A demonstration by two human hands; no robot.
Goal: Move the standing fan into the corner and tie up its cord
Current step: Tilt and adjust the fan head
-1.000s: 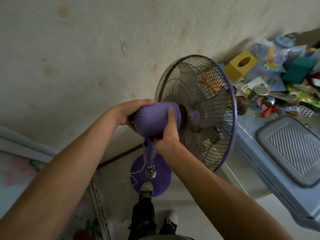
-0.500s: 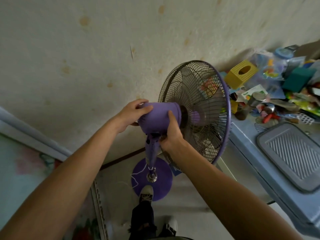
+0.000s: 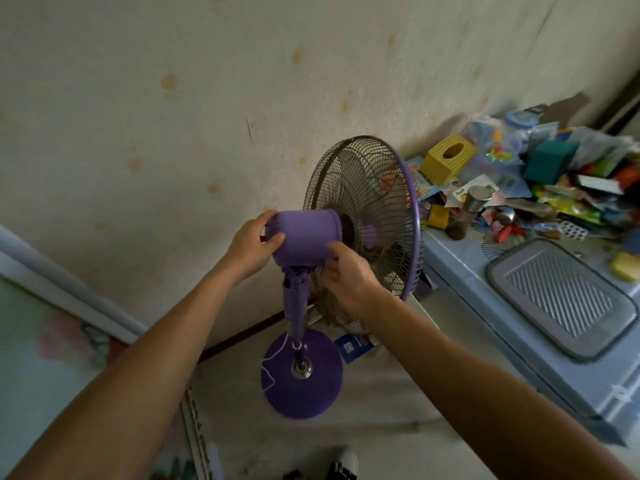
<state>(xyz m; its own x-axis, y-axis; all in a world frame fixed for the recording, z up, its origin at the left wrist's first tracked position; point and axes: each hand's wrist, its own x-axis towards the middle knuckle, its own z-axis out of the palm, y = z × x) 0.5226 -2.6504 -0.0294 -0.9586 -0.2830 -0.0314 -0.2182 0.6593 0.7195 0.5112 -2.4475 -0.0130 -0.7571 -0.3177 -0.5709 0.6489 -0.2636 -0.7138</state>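
A purple standing fan (image 3: 363, 216) stands on its round base (image 3: 304, 382) close to the stained wall, its wire cage facing right. My left hand (image 3: 249, 244) grips the rear end of the purple motor housing (image 3: 304, 237). My right hand (image 3: 349, 278) holds the housing's underside by the cage, fingers curled against it. A thin white cord (image 3: 272, 362) runs from the pole down across the base onto the floor.
A blue-topped cabinet (image 3: 491, 327) stands right of the fan, bearing a grey tray (image 3: 561, 299), a yellow box (image 3: 446, 161) and a heap of clutter. A blue packet (image 3: 356, 346) lies on the floor behind the base. A floral panel (image 3: 52, 341) leans at left. My shoe (image 3: 346, 465) shows at the bottom.
The fan has shifted away from me toward the wall and cabinet. My feet have dropped back from the base. Both hands keep their hold on the housing.
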